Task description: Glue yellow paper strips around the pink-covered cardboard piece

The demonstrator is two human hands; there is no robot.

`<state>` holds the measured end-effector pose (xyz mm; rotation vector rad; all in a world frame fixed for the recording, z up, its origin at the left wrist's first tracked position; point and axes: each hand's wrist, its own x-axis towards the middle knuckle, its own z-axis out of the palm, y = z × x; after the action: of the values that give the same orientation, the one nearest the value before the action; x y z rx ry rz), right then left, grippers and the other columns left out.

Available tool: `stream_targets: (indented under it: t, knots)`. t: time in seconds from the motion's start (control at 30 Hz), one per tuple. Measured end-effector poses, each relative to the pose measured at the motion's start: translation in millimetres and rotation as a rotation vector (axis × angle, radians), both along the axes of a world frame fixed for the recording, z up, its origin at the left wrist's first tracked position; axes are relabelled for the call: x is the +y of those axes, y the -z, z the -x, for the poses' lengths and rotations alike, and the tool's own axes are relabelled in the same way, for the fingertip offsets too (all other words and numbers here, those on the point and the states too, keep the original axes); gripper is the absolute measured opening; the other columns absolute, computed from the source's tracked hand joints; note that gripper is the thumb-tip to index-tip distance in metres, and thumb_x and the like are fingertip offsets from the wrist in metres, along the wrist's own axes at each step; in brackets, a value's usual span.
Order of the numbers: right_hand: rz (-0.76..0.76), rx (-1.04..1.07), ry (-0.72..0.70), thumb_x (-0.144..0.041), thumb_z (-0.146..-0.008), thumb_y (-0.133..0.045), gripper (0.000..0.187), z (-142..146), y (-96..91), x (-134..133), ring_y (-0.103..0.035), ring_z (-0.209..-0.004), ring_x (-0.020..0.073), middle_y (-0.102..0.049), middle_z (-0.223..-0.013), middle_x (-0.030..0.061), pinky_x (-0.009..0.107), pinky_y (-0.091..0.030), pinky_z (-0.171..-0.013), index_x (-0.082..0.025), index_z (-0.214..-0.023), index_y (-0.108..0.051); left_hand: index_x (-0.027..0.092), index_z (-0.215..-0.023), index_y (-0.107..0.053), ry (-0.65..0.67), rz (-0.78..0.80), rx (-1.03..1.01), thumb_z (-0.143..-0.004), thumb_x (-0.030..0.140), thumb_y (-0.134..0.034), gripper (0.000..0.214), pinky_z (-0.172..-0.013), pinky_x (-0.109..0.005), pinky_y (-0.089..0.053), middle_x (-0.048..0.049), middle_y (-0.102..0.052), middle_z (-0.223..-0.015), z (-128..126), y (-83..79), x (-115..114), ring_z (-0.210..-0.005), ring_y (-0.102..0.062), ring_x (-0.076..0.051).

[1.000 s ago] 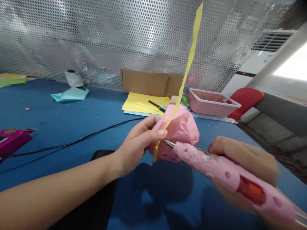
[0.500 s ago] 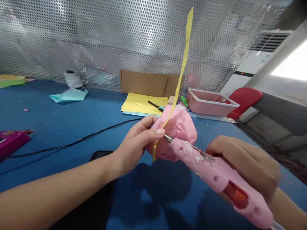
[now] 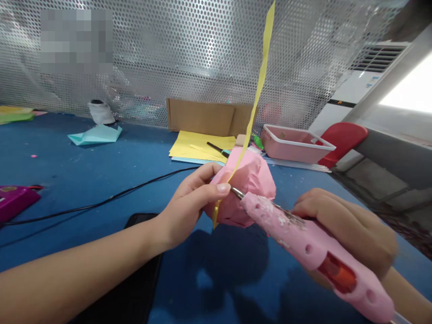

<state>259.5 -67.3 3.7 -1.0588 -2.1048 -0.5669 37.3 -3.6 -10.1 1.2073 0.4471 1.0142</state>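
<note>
above a blue table [image 3: 84, 175], the left hand [image 3: 189, 202] pinches a yellow strip [image 3: 260, 85] against pink paper [image 3: 258, 177]; the right hand [image 3: 351, 229] grips a glue gun [image 3: 293, 236]. yellow sheets [image 3: 189, 143] and tub [image 3: 292, 152] stay behind; the left forearm [image 3: 94, 258] half-hides a black slab [image 3: 135, 292].

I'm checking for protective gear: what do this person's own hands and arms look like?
No glove shows on the left hand or the right hand. The left forearm is bare, with no sleeve, watch or bracelet in view; so is the visible part of the right forearm.
</note>
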Motion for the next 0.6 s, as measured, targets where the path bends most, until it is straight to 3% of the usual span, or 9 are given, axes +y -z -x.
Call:
stream_targets:
  t: [0.33,0.47,0.6]
  knots:
    - [-0.075,0.02,0.008,-0.011,-0.087,-0.047,0.013,-4.4,0.9,-0.2,-0.046,-0.053,0.0093,-0.05,-0.062,-0.0037,0.022,-0.036,-0.051,-0.022,-0.08,-0.047,0.022,-0.091,-0.06,-0.066,-0.242,0.068,-0.085,0.031,-0.062,0.011,-0.054,-0.021,-0.039,0.0025,-0.055,-0.076,1.7,0.8,-3.8,-0.061,-0.048,-0.01]
    - [-0.019,-0.008,0.04,-0.015,-0.089,-0.048,0.013,0.5,-1.4,-1.8,-0.044,-0.054,0.0097,-0.05,-0.06,-0.0031,0.023,-0.035,-0.053,-0.022,-0.078,-0.049,0.022,-0.092,-0.059,-0.282,-0.549,0.257,-0.088,0.03,-0.058,0.009,-0.064,-0.026,-0.037,0.0006,-0.053,-0.076,4.8,-1.2,-5.6,-0.069,-0.047,-0.013]
    - [-0.026,0.002,0.008,-0.016,-0.087,-0.05,0.007,2.2,1.2,-0.5,-0.047,-0.054,0.01,-0.054,-0.062,-0.0024,0.022,-0.036,-0.053,-0.021,-0.082,-0.051,0.022,-0.08,-0.054,-0.476,-0.77,0.399,-0.085,0.028,-0.06,0.01,-0.056,-0.028,-0.027,0.0039,-0.037,-0.062,7.2,-3.3,-5.3,-0.058,-0.031,-0.013]
